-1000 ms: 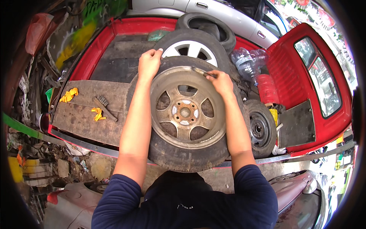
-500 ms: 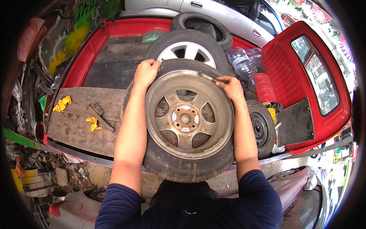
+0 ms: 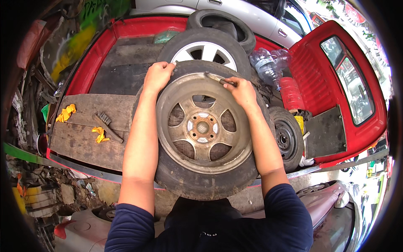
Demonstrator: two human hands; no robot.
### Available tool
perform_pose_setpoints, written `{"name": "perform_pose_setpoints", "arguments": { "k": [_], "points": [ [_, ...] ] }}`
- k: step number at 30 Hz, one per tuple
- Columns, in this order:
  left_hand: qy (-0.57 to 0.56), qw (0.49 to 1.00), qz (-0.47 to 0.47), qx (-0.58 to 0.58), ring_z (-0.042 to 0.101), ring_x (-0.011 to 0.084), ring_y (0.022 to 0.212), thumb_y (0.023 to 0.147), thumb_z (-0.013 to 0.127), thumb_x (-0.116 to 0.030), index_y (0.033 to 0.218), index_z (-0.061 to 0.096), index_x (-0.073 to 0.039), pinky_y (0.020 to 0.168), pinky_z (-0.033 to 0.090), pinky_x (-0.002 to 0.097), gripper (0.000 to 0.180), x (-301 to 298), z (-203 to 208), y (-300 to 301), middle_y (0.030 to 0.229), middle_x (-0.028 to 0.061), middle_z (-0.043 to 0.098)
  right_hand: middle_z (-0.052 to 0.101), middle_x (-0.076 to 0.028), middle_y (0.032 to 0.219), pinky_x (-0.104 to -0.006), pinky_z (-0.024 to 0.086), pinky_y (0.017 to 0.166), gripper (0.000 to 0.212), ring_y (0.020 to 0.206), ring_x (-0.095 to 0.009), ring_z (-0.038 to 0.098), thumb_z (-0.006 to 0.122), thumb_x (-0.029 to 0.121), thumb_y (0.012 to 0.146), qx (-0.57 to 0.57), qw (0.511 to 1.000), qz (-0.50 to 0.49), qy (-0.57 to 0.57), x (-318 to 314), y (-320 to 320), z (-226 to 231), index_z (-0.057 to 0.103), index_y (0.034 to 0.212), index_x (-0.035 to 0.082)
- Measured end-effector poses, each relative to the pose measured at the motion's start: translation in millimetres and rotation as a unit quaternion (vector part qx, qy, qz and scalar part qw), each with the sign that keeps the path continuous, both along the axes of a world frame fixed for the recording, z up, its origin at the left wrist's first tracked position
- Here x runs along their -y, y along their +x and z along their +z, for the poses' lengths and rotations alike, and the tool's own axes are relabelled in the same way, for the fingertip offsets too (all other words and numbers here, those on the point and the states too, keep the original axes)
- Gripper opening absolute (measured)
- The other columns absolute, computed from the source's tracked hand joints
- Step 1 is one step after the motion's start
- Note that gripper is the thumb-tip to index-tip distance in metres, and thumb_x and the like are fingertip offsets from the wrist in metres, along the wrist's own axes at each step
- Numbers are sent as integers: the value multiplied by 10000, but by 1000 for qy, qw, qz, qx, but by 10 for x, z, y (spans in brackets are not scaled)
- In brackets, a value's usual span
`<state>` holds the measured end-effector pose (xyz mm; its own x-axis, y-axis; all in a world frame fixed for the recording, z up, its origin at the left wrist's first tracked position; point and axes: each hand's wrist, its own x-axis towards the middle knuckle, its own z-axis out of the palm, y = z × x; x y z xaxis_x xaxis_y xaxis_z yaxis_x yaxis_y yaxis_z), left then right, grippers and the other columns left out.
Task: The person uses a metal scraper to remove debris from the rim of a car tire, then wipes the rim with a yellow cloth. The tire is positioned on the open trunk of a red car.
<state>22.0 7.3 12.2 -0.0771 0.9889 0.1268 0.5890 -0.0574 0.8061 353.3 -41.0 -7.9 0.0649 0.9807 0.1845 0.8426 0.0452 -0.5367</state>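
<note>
In front of me a dirty alloy wheel (image 3: 203, 150) with its tyre (image 3: 201, 183) leans at the edge of a red truck bed. My right hand (image 3: 242, 92) grips a small brush (image 3: 216, 78) by its dark handle. The brush's dark, bristly tip is at the upper inner lip of the rim. Beside the tyre's upper left edge is my left hand (image 3: 158, 76), with its fingers closed. A small greyish bit shows at its fingertips, too small to name. Left of the wheel, a wire brush (image 3: 107, 127) lies on wooden boards.
Behind stand a wheel with silver spokes (image 3: 205, 52) and a loose tyre (image 3: 245, 35). A steel-rimmed wheel (image 3: 285, 138) sits to the right, below plastic bottles (image 3: 266, 67). Yellow cloth scraps (image 3: 66, 113) lie on the boards (image 3: 84, 145). The red cab (image 3: 306, 67) bounds the bed's right end.
My right hand has moved left with the brush, whose tip has travelled along the rim's upper lip toward the top. My left hand remains by the tyre's upper left edge.
</note>
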Motion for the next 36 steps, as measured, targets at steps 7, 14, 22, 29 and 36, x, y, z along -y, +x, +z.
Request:
{"name": "perform_pose_setpoints", "arguments": {
  "k": [7, 14, 22, 29, 36],
  "points": [
    [-12, 1000, 9, 0, 667, 228, 691, 923, 627, -482, 830, 736, -30, 708, 495, 387, 475, -18, -1, -34, 690, 100, 681, 757, -158, 1118, -412, 544, 962, 358, 1083, -319, 719, 782, 385, 860, -43, 997, -56, -11, 21, 19, 23, 787, 1155, 181],
    [-15, 1000, 0, 22, 648, 201, 669, 936, 626, -474, 830, 734, -18, 698, 491, 373, 481, -48, -53, -62, 671, 91, 664, 758, -177, 1058, -435, 554, 918, 315, 1034, -336, 725, 767, 383, 873, -4, 1000, 1, 6, 14, -57, 29, 789, 1145, 228],
    [-17, 999, -11, 26, 622, 188, 647, 940, 635, -446, 817, 721, -12, 682, 484, 361, 459, -56, -64, -68, 657, 81, 648, 756, -176, 1074, -431, 554, 927, 325, 1040, -340, 722, 772, 380, 860, 16, 1000, -19, 5, 45, -7, 8, 791, 1144, 224],
    [-13, 999, -4, 51, 572, 145, 618, 952, 650, -398, 785, 693, 9, 640, 456, 327, 442, -29, -26, -70, 655, 60, 621, 765, -156, 1062, -436, 559, 910, 345, 1031, -325, 728, 782, 400, 845, 6, 997, -83, 7, 49, -65, 37, 791, 1147, 232],
    [-11, 998, -11, 61, 608, 167, 640, 947, 636, -447, 795, 708, -11, 672, 473, 346, 467, -43, -67, -95, 645, 71, 631, 760, -161, 1082, -449, 560, 918, 330, 1035, -339, 726, 778, 387, 858, 19, 1000, -23, -2, 78, -72, 84, 789, 1146, 226]
  ]
}}
